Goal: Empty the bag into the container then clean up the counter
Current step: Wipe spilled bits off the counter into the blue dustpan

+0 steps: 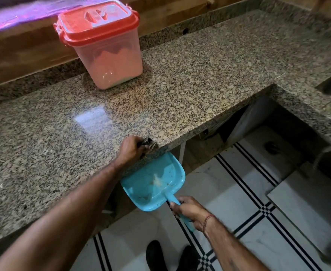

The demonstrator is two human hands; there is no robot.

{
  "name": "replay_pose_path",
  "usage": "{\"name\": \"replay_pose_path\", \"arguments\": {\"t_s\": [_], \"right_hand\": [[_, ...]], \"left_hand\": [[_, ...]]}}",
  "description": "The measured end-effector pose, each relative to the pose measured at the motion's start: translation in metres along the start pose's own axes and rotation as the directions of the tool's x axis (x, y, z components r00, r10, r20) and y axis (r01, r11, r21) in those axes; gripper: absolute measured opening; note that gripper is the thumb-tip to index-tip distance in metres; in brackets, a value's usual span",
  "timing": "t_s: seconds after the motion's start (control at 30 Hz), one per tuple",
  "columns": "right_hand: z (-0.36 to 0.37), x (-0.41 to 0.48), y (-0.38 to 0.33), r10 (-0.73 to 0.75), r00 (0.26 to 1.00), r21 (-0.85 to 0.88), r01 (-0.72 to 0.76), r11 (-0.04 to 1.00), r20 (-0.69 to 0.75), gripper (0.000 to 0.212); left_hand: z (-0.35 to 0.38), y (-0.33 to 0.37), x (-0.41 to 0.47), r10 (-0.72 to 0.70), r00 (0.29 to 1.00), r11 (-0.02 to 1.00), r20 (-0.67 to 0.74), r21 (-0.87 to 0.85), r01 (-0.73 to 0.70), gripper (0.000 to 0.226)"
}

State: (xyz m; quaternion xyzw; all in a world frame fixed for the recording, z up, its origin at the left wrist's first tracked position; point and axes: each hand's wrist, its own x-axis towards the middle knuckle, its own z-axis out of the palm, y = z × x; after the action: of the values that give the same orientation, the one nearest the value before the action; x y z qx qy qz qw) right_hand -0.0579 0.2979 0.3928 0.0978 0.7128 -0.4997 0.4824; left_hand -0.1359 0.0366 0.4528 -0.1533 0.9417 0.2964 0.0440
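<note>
Your right hand (192, 212) grips the blue plastic dustpan (153, 180), mouth toward the speckled counter (180, 75); your left hand (130, 149) clutches a brush (149, 143).

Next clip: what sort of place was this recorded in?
Probably a home kitchen: an L-shaped speckled granite counter, a red-lidded translucent plastic container on it, and a blue plastic dustpan the right hand holds under its edge while the left hand grips a small dark brush or cloth.
</note>
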Motion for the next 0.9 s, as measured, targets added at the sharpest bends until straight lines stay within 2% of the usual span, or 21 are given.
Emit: {"name": "replay_pose_path", "arguments": {"t_s": [0.07,0.13,0.2,0.23,0.27,0.33,0.4,0.5,0.57,0.67,0.77,0.9], "right_hand": [[0.004,0.000,0.001,0.008,1.000,0.017,-0.008,1.000,0.008,0.018],[0.008,0.000,0.000,0.010,1.000,0.031,-0.010,0.999,0.013,0.015],[0.010,-0.002,-0.001,0.003,1.000,0.022,-0.003,1.000,0.008,0.013],[0.011,-0.003,-0.002,-0.003,1.000,0.015,0.003,1.000,0.004,0.013],[0.011,-0.004,-0.002,-0.013,1.000,0.007,0.013,1.000,-0.001,0.013],[0.008,-0.005,-0.002,-0.018,1.000,0.003,0.018,1.000,-0.005,0.013],[0.006,-0.005,-0.001,-0.011,1.000,0.010,0.011,1.000,0.006,0.011],[0.005,-0.003,-0.001,-0.010,1.000,-0.011,0.010,1.000,0.018,0.013],[0.005,-0.001,-0.003,-0.014,1.000,-0.016,0.015,1.000,0.018,0.011],[0.003,0.004,-0.003,-0.015,1.000,0.000,0.015,1.000,0.020,0.009],[-0.001,0.008,-0.002,-0.020,0.999,-0.004,0.020,1.000,0.024,0.007],[-0.006,0.007,0.003,-0.007,1.000,0.013,0.007,1.000,0.029,0.013]], "left_hand": [[0.010,0.002,-0.020,0.065,0.996,0.998,-0.061,0.010,-0.064,0.010],[0.024,0.007,-0.042,0.079,0.997,0.996,0.007,-0.040,-0.079,0.009],[0.033,0.013,-0.061,-0.008,0.991,0.990,0.133,-0.142,0.027,0.011],[0.034,0.015,-0.065,-0.055,0.988,0.981,0.145,-0.175,0.081,0.017],[0.032,0.015,-0.068,-0.095,0.987,0.972,0.132,-0.202,0.121,0.023],[0.023,0.019,-0.066,-0.141,0.987,0.939,0.078,-0.304,0.158,0.020],[0.005,0.024,-0.060,-0.150,0.988,0.908,-0.021,-0.399,0.130,0.014],[-0.023,0.028,-0.039,-0.135,0.980,0.897,-0.143,-0.438,0.059,0.012],[-0.030,0.024,-0.021,-0.133,0.970,0.917,-0.202,-0.397,0.043,0.016],[-0.021,0.015,-0.008,-0.095,0.968,0.988,-0.231,-0.140,0.063,0.017],[-0.001,0.014,-0.009,-0.129,0.969,0.987,-0.208,0.064,0.146,0.022],[0.004,0.027,-0.015,-0.189,0.961,0.976,-0.200,0.072,0.207,0.020]]}}
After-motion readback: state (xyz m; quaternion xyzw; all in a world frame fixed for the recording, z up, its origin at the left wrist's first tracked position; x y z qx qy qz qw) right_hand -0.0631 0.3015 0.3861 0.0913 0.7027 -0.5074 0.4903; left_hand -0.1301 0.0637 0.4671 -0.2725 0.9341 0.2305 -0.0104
